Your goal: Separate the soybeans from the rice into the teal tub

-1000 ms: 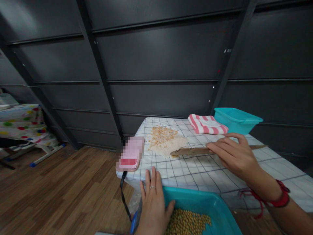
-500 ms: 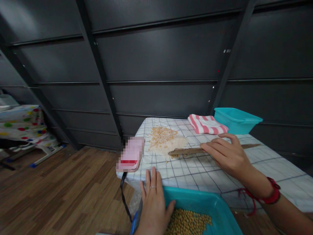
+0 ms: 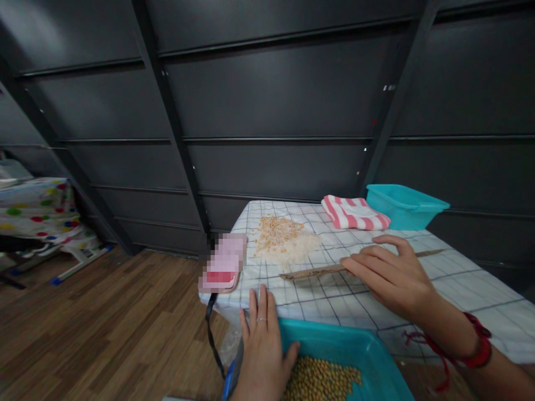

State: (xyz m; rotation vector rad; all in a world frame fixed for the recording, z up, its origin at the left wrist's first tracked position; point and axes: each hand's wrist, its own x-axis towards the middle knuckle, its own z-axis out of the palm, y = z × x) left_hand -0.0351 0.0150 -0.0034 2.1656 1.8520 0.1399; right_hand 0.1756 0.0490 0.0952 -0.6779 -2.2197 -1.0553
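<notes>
My right hand (image 3: 390, 275) grips a long flat strip of brown cardboard (image 3: 311, 272) that lies across the checked tablecloth (image 3: 334, 301), its left end just in front of a heap of pale and yellow grains (image 3: 283, 239). My left hand (image 3: 263, 348) rests flat, fingers stretched, on the left rim of a teal tray (image 3: 359, 348) holding yellow beans (image 3: 321, 379). A ring shows on one finger of that hand.
A pink-and-white striped cloth (image 3: 354, 213) and a second teal tub (image 3: 403, 205) sit at the table's far edge. A pink phone (image 3: 223, 263) with a black strap hangs over the left corner. Dark panelled wall behind; wooden floor and a dotted cloth (image 3: 39, 207) to the left.
My right hand has drawn the cardboard strip toward me and slightly left, away from the grain heap. My left hand has stayed on the tray.
</notes>
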